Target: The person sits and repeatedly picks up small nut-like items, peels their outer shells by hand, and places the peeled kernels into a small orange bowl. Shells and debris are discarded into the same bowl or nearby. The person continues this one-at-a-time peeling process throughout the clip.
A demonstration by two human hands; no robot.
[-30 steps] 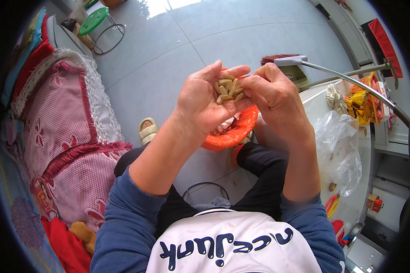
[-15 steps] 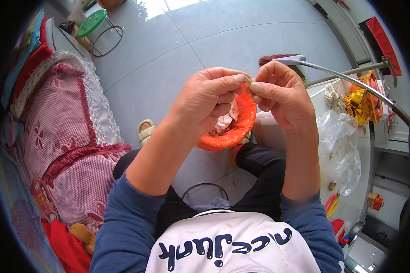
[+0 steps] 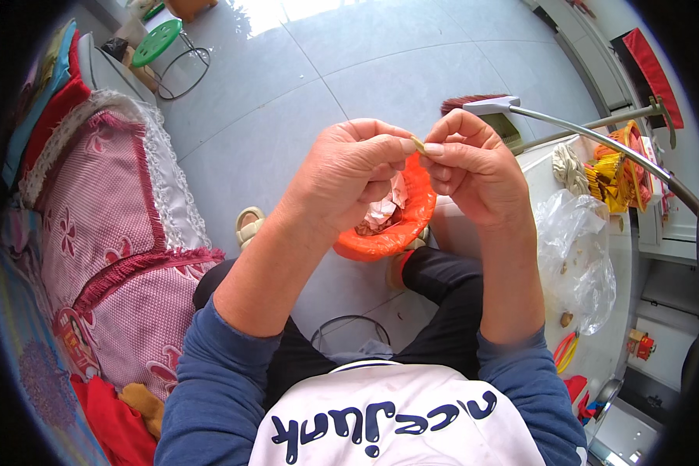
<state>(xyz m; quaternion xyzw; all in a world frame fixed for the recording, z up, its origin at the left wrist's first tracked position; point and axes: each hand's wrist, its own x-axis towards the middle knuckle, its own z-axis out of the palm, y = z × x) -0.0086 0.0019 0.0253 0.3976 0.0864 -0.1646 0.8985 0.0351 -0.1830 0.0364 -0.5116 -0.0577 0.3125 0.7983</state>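
Above an orange-lined bin [image 3: 373, 247], my two hands meet at their fingertips. Between them is a small, pale tan, slender piece [image 3: 418, 144] whose kind I cannot make out; it looks like a nut or seed pod. My left hand [image 3: 355, 167] pinches one end with thumb and forefinger, its other fingers curled in. The thumb and forefinger of my right hand [image 3: 478, 163] close on the other end. Crumpled pinkish-white paper [image 3: 384, 208] and brown bits lie inside the bin, partly hidden by my left hand.
On the right, a white tabletop [image 3: 610, 342] holds a clear plastic bag [image 3: 575, 248] and a few small brown pieces. A broom [image 3: 485, 105] and its metal handle reach across there. A pink-covered seat [image 3: 101, 210] stands at left, a green stool [image 3: 157, 42] farther off.
The small piece is now tilted differently between my fingertips, and more of it shows. My right hand has shifted slightly left and down; both hands keep their pinch over the bin.
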